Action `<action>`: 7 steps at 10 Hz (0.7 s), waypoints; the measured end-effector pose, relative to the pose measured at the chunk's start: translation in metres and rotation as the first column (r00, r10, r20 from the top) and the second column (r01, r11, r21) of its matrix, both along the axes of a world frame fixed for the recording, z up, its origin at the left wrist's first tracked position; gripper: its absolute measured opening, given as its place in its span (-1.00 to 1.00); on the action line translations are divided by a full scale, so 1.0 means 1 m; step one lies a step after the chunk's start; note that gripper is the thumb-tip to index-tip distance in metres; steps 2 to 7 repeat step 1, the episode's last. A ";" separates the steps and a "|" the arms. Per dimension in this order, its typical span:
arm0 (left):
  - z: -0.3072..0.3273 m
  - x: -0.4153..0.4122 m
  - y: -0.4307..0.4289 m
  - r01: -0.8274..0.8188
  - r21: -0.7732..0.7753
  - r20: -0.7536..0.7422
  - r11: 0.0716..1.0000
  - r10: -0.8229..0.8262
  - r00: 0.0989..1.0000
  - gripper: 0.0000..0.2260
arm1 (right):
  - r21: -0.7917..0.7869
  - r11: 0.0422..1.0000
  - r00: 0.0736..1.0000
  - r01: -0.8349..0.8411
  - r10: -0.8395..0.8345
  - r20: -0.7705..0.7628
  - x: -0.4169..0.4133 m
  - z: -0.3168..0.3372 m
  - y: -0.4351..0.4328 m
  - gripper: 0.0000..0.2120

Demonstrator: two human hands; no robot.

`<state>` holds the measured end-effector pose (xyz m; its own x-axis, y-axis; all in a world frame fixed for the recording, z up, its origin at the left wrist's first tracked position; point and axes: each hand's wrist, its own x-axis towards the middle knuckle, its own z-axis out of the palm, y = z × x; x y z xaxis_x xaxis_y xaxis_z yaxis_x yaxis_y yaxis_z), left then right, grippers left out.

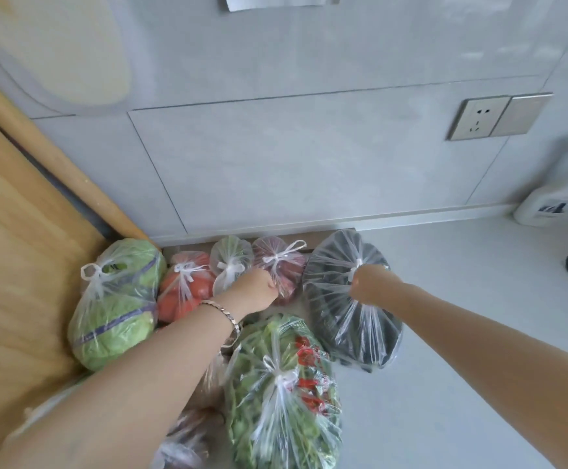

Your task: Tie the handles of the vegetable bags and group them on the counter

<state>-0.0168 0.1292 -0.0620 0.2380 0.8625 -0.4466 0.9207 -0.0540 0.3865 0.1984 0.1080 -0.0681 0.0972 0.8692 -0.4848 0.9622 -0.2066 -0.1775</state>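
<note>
Head view: the dark bag (350, 313) lies on the pale desk (461, 333) at the right end of the cluster. Its plastic is drawn into tight pleats that run up to the knot. The right hand (368, 286) closes its grip round that gathered neck, fingers curled over the knot. The taut film suggests the hand carries part of the weight, probably to steer the bag in beside the others.

Just left, along the far wall, sit the reddish bag (284, 265), the small bag (231, 258) and the tomato bag (184, 286), each closed with a bow. The cabbage bag (116, 299) leans on the wooden panel (15, 248) at the left. The greens bag (282, 394), also tied, lies nearer, in front of the row. The bags press together in the corner, so the wall and panel likely keep the round ones from rolling.

The left hand (258, 287) is a fist against the near side of the reddish bag; I cannot tell whether its grip pinches plastic. Both forearms stretch far forward. The left wears a bracelet (223, 313) and crosses above a mostly hidden bag at the near edge.
</note>
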 end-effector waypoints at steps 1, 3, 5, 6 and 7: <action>0.043 -0.001 0.007 0.018 -0.042 -0.024 0.999 -0.019 1.000 -0.75 | 0.218 0.973 0.994 -0.074 0.054 0.093 -0.013 0.032 0.006 -0.77; 0.043 -0.001 0.007 0.018 -0.042 -0.024 0.999 -0.019 1.000 -0.75 | 0.218 0.973 0.994 -0.074 0.054 0.093 -0.013 0.032 0.006 -0.77; 0.043 -0.001 0.007 0.018 -0.042 -0.024 0.999 -0.019 1.000 -0.75 | 0.218 0.973 0.994 -0.074 0.054 0.093 -0.013 0.032 0.006 -0.77; 0.043 -0.001 0.007 0.018 -0.042 -0.024 0.999 -0.019 1.000 -0.75 | 0.218 0.973 0.994 -0.074 0.054 0.093 -0.013 0.032 0.006 -0.77; 0.043 -0.001 0.007 0.018 -0.042 -0.024 0.999 -0.019 1.000 -0.75 | 0.218 0.973 0.994 -0.074 0.054 0.093 -0.013 0.032 0.006 -0.77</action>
